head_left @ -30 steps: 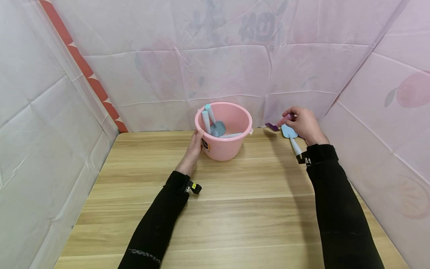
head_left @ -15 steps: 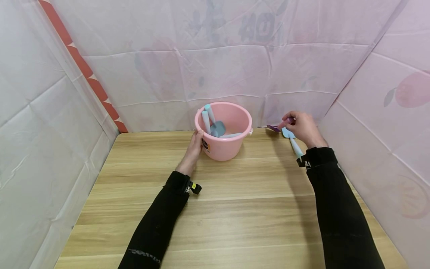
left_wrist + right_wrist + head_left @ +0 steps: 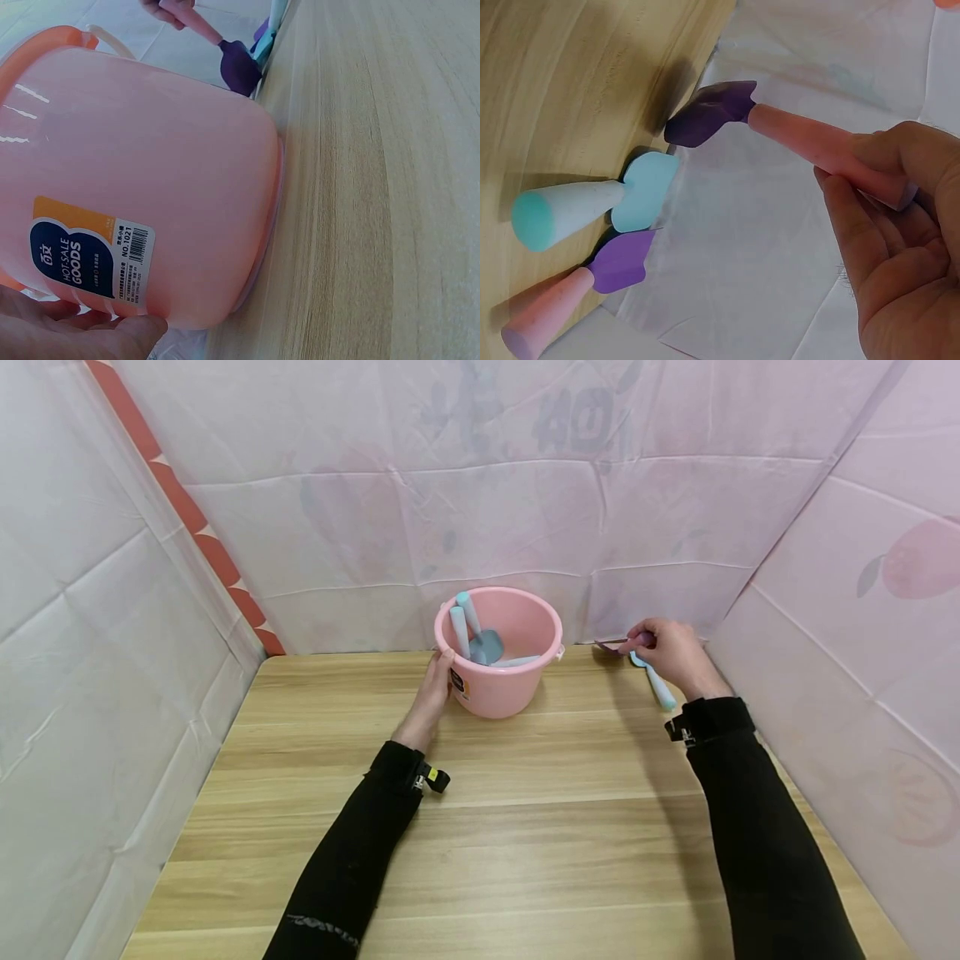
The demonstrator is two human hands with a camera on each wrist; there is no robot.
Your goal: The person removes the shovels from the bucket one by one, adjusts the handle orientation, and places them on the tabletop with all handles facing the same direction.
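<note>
A: Quick pass. Left hand point(image 3: 433, 693) at centre frame, fingers lying against the bucket point(image 3: 501, 647) wall — steadying it, not curled round anything. The left wrist view shows the fingertips under the label.

B: Right hand point(image 3: 670, 653)?

A: Right of centre, near the back wall. Fingers pinch the pink handle of a purple-headed spade point(image 3: 780, 127), head pointing at the bucket. In the wrist view it sits clear of the tabletop point(image 3: 525, 810), so lifted.

B: Other tools?

A: A blue spade point(image 3: 592, 202) and a second purple one point(image 3: 577, 285) lie at the tabletop's far edge, just below the held one. Two blue-handled tools point(image 3: 468, 627) already stand in the bucket, leaning on its left side.

B: Step?

A: Looks like picking up the next tool to go in the bucket, grasp made, carry not started. Next move probably calls for swinging left over the rim, then letting go with the head down — left hand bracing so the bucket doesn't tip.
</note>
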